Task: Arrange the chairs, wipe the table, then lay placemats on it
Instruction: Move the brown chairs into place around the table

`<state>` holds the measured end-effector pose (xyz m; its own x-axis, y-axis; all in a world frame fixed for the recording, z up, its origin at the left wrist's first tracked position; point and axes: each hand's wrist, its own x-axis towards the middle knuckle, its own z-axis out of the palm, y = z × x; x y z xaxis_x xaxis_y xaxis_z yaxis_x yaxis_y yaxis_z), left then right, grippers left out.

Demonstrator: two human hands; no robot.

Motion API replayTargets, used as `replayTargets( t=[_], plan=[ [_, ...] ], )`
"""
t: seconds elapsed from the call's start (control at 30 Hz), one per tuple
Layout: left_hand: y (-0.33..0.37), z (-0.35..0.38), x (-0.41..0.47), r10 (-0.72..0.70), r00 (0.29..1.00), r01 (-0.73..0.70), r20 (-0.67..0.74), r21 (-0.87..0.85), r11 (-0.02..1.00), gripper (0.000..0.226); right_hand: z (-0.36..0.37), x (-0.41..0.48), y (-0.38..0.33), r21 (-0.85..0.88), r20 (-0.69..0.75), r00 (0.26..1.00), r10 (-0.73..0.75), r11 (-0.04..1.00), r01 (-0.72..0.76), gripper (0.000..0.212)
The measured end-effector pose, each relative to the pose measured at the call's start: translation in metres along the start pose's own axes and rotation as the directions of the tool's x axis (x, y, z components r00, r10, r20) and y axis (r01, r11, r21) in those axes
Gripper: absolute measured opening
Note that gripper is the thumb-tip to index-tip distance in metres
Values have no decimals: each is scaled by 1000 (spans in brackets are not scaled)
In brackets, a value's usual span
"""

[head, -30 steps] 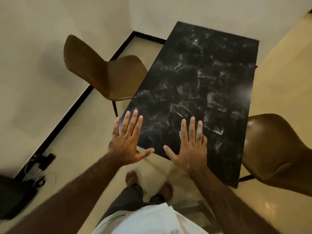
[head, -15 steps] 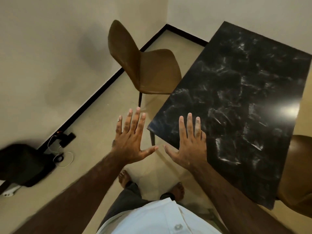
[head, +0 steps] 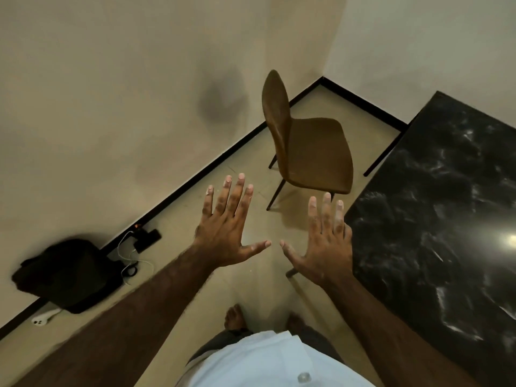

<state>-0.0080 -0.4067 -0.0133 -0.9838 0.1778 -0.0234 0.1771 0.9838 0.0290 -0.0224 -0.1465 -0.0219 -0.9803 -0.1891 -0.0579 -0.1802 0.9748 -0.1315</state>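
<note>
A brown chair (head: 312, 152) stands on the floor ahead of me, its seat facing the black marble table (head: 435, 219) at the right and set apart from the table's edge. My left hand (head: 226, 233) is stretched out palm down with fingers spread, holding nothing, over the floor short of the chair. My right hand (head: 324, 241) is also flat and spread, empty, just left of the table's near corner. No cloth or placemat is in view.
A black bag (head: 67, 275) lies on the floor by the left wall, with a charger and white cable (head: 139, 244) beside it. A black skirting line (head: 195, 177) runs along the wall into the corner behind the chair. My bare feet (head: 237, 317) stand on the tiled floor.
The view has swung left: the table slid to the right edge, the second chair at the right left the frame, and the brown chair now sits ahead. Both hands stay spread and empty.
</note>
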Motion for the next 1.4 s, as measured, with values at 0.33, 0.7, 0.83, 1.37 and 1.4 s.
replayTargets(
  t=[0.33,0.7,0.83,1.37,1.4],
  plan=[
    [-57,1,60,-13,1000,13,-14,-49,999,132,-6,82,-41,-26,5,1000,8,1000,-7,125],
    [-104,-9,191,17,1000,-17,9,-21,1000,133,-4,210,-38,7,13,999,51,999,-51,129],
    [-122,-16,248,-23,998,22,-53,-14,1000,133,-15,270,-30,-21,-14,1000,6,1000,-7,128],
    [-216,-3,472,171,985,-171,-7,-24,985,133,12,446,-47,-22,-46,968,245,969,-246,121],
    [-224,-5,489,193,981,-192,16,-34,981,133,12,458,-51,-15,-43,960,276,961,-277,121]
  ],
)
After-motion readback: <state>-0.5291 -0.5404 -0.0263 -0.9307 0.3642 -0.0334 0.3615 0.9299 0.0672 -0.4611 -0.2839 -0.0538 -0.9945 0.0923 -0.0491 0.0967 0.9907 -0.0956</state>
